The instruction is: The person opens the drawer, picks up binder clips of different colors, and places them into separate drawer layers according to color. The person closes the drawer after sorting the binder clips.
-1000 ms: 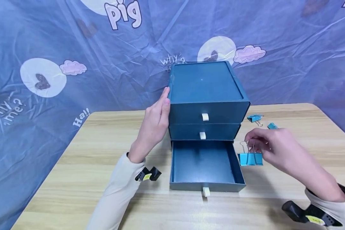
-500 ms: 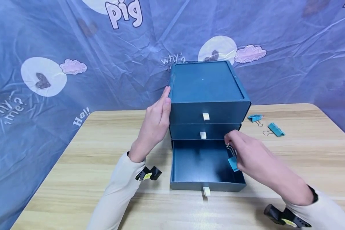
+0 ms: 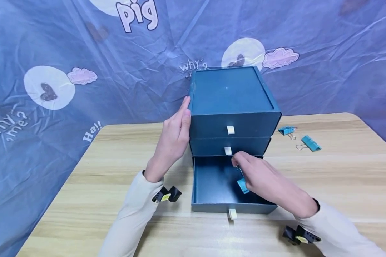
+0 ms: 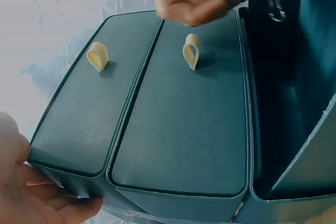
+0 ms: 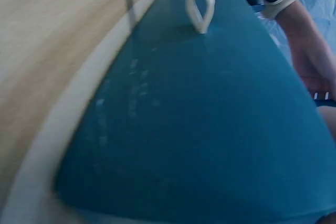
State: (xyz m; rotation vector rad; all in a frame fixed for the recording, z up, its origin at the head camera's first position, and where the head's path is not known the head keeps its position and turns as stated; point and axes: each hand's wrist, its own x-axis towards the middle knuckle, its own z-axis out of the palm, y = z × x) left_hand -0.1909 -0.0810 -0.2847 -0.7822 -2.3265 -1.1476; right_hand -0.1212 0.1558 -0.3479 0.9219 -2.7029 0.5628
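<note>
A dark teal three-drawer desk organizer stands on the table, its bottom drawer pulled out. My left hand rests against the organizer's left side with the fingers extended along it. Over the bottom drawer, my right hand pinches a blue binder clip by its wire handle, so that the body hangs down. In the left wrist view, that hand's fingers show beside the two upper drawer fronts. The right wrist view mostly shows the bottom drawer's front.
Two more blue binder clips lie on the wooden table right of the organizer, one farther back and one nearer. White pull tabs stick out of the drawer fronts. A blue printed cloth hangs behind.
My right hand has carried the binder clip leftward from beside the organizer to above the open drawer, uncovering another clip on the table. The left hand has stayed in place.
</note>
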